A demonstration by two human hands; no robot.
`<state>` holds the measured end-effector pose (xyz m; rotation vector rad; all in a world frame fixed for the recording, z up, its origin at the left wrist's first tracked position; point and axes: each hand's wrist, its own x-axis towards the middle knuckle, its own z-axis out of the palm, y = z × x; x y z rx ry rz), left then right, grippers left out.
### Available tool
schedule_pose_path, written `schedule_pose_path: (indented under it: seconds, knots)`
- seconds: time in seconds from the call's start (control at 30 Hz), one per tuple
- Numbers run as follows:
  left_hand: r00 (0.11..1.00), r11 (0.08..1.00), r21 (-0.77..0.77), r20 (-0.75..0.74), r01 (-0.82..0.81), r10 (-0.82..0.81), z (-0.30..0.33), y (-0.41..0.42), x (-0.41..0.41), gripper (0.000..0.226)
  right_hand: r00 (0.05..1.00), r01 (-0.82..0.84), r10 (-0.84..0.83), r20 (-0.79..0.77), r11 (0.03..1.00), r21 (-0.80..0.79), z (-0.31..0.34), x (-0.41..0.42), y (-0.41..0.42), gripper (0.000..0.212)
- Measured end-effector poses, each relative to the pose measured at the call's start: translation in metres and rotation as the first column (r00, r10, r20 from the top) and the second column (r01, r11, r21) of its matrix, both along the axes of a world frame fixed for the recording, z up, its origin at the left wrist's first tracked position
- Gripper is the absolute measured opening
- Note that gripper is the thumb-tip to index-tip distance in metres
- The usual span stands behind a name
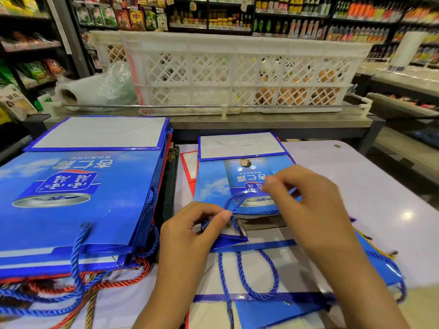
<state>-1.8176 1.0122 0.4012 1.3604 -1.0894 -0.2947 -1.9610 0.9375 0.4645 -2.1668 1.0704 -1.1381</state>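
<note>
Closest, a flattened bag (273, 312) lay on the white table (384, 186), its cord loop slack. Just beyond, the left hand (190, 231) pinched the blue cord handle (231, 203) between thumb and forefinger at the bag's folded rim. The right hand (313, 205), fingers curled, pinched the same cord higher up. That cord belonged to the small blue bag (211, 184), lying flat at table centre. A stack of larger blue bags (71, 205) sat left. Farther off were a white lattice crate (237, 67) and stocked shelves (237, 17).
</note>
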Motion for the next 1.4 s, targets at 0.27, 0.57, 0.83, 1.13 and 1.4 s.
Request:
schedule_pose_path:
  seconds: [0.27,0.57,0.83,1.13,1.4]
  knots:
    - [1.000,1.000,-0.005,0.028,0.009,-0.009,-0.003,-0.002,0.003,0.015,0.879,-0.174,0.360,-0.314,0.854,0.491,-0.006,0.026,-0.025,0.024]
    - [0.998,1.000,0.000,0.062,0.001,-0.001,-0.003,-0.001,0.004,0.017,0.951,-0.113,0.241,-0.196,0.855,0.507,-0.016,0.023,-0.030,0.031]
    - [0.999,1.000,0.011,0.053,0.004,-0.005,0.000,-0.001,0.002,0.018,0.967,-0.122,0.220,-0.131,0.846,0.520,-0.019,0.021,-0.029,0.033]
    - [0.997,1.000,-0.030,0.074,-0.004,0.006,0.003,0.003,0.000,0.010,0.973,-0.139,0.184,-0.141,0.950,0.278,-0.008,0.004,-0.015,0.030]
    - [0.976,0.984,-0.178,0.215,-0.007,0.046,0.006,0.006,0.000,0.012,0.689,-0.280,0.180,-0.702,0.960,-0.029,-0.009,-0.022,0.005,0.068]
